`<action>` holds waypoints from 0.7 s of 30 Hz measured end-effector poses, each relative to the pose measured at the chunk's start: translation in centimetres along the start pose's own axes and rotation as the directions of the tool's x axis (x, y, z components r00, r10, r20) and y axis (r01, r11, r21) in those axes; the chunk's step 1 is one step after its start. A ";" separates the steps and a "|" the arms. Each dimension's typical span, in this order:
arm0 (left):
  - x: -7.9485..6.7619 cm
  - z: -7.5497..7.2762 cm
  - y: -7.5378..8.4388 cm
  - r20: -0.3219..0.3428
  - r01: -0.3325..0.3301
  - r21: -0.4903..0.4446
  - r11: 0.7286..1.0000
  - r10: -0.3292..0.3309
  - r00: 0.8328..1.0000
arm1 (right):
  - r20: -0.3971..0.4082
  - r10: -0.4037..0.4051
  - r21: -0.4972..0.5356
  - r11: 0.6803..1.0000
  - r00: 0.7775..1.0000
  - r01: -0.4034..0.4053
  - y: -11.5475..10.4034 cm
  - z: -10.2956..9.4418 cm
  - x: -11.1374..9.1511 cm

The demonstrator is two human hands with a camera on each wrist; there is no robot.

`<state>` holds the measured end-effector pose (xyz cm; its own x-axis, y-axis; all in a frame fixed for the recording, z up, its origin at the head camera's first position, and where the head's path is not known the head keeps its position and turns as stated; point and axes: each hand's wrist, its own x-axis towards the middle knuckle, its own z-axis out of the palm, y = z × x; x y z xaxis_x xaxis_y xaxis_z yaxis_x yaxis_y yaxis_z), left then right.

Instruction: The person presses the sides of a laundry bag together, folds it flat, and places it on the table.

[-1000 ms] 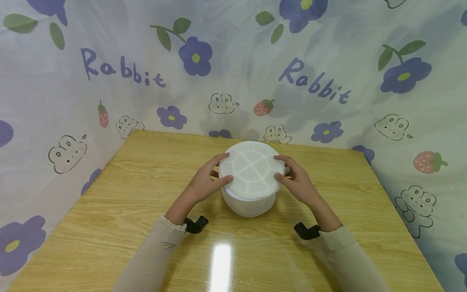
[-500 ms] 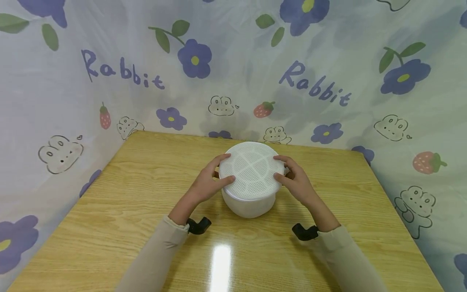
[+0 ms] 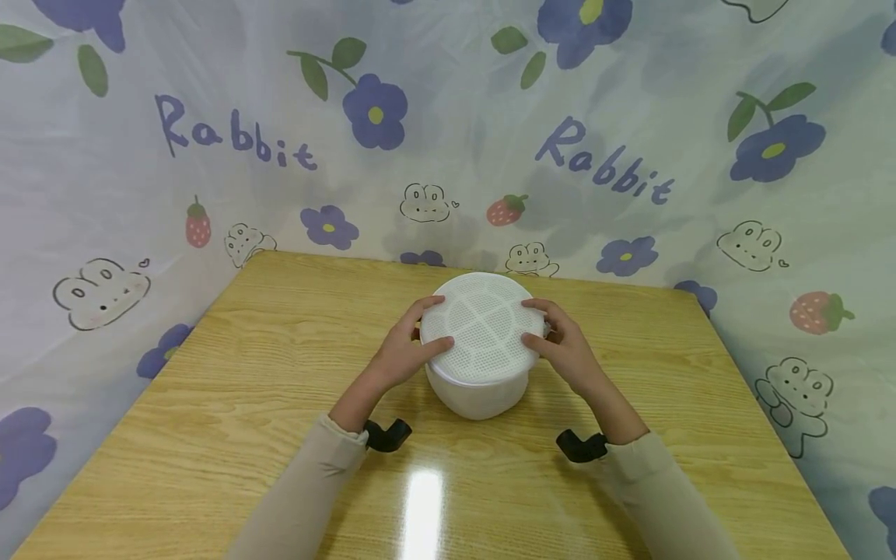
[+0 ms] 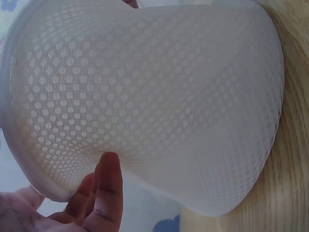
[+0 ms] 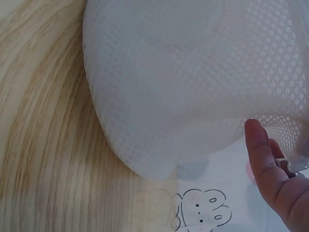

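Note:
A white mesh laundry bag [image 3: 483,330], round and drum-shaped, stands on the wooden table with its flat netted top facing up. My left hand [image 3: 406,342] grips the rim from the left, thumb on top and other fingers down the side. From the right, my right hand [image 3: 565,346] holds the opposite rim the same way. In the left wrist view, fingertips [image 4: 110,169] press a dent into the soft mesh wall. The right wrist view shows a finger [image 5: 258,145] against the mesh, with a small white zip pull [image 5: 293,166] near the hand.
The wooden table [image 3: 280,365] reaches back to a white cloth backdrop [image 3: 462,140] printed with flowers, rabbits and strawberries. Black wrist mounts [image 3: 387,435] hang under both wrists. A bright light reflection lies on the table's front part.
Both forearms have shifted slightly inward, and the thumbs sit a little further onto the top. The bag stays in nearly the same place, still held on both sides.

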<state>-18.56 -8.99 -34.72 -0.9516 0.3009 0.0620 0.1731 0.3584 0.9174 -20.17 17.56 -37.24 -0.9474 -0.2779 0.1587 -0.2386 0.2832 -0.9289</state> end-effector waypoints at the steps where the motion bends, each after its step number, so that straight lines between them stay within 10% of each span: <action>1: 0.0 0.1 -0.1 0.003 0.002 -0.007 1.000 -0.002 1.000 | 0.002 0.007 0.011 1.000 1.000 -0.007 0.0 0.0 0.0; 21: 1.5 1.3 -3.9 0.011 0.030 -0.107 0.994 -0.029 1.000 | 0.051 0.108 0.164 0.980 0.993 -0.115 0.3 0.4 0.0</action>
<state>-20.35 -8.75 -38.68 -0.9534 0.3001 0.0308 0.1160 0.2704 0.9557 -20.18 17.22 -37.63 -0.9553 -0.2927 0.0403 -0.0901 0.1585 -0.9832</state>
